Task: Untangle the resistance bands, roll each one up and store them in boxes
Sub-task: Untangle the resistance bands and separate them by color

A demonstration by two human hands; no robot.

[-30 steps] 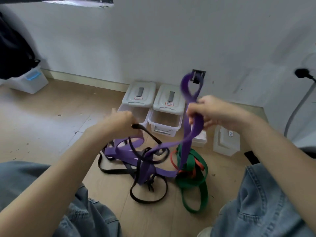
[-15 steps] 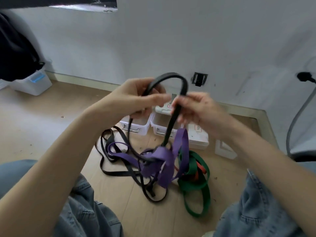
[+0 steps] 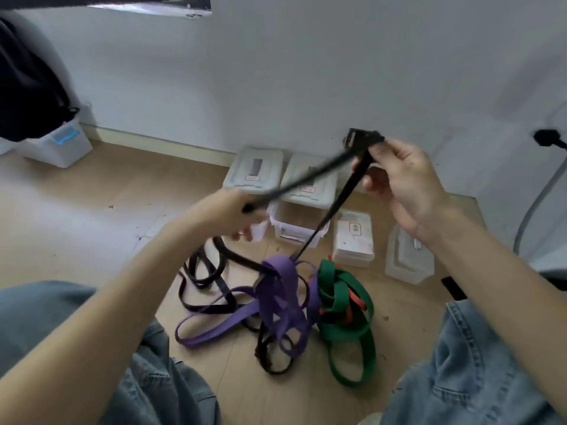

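Stretching between both hands: one black band [image 3: 310, 176], its top fold pinched by the curled fingers [image 3: 379, 148] of the right hand [image 3: 408, 185], one strand gripped lower down in the left hand [image 3: 227, 213], which is blurred; the other strand drops into the tangle. Tangle on the wooden floor [image 3: 92, 210]: purple band [image 3: 276, 289], green band [image 3: 340, 305], red band [image 3: 356, 299], more black loops. Beyond, near the wall: two open white boxes [image 3: 294, 222], lids raised; two smaller closed boxes [image 3: 352, 240] just right.
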